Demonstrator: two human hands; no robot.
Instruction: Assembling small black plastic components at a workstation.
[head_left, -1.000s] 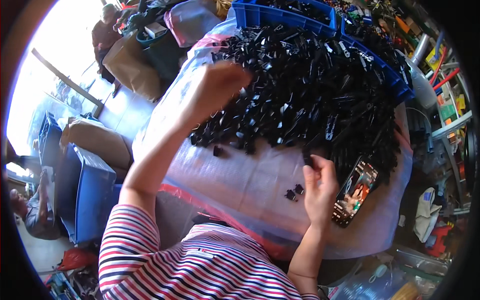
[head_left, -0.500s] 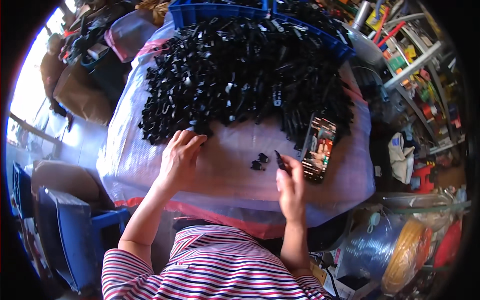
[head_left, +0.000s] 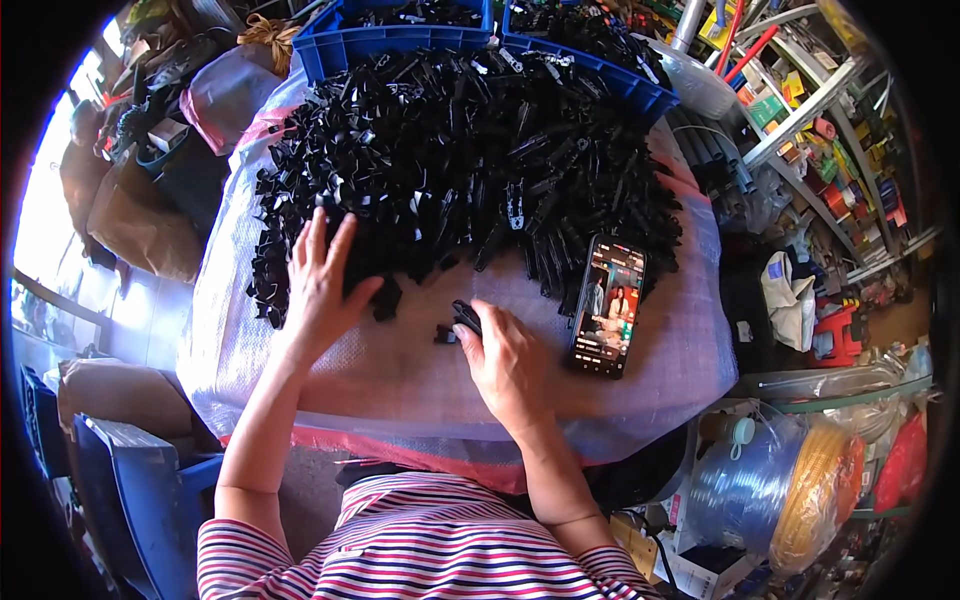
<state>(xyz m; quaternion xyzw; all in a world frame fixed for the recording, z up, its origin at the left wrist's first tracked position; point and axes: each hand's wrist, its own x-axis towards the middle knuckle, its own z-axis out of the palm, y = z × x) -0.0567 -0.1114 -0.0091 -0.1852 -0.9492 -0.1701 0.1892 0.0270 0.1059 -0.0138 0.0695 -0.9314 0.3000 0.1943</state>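
Observation:
A wide heap of small black plastic parts covers the far part of a work surface draped in woven plastic sheeting. At the heap's near left edge, my left hand has its fingers spread over the small bent pieces, gripping none that I can see. Nearer the middle, my right hand is closed on a slim black plastic part between thumb and fingers. Right beside its fingertips lies a small loose black piece, partly hidden by the hand.
A phone with a lit screen lies right of my right hand. Blue crates of black parts line the far edge. Metal shelving stands at the right, above wrapped spools. A blue chair is at the left.
My left hand has moved forward and left, its fingers now spread over the heap. With the slim part still held, my right hand has shifted left to the loose small pieces.

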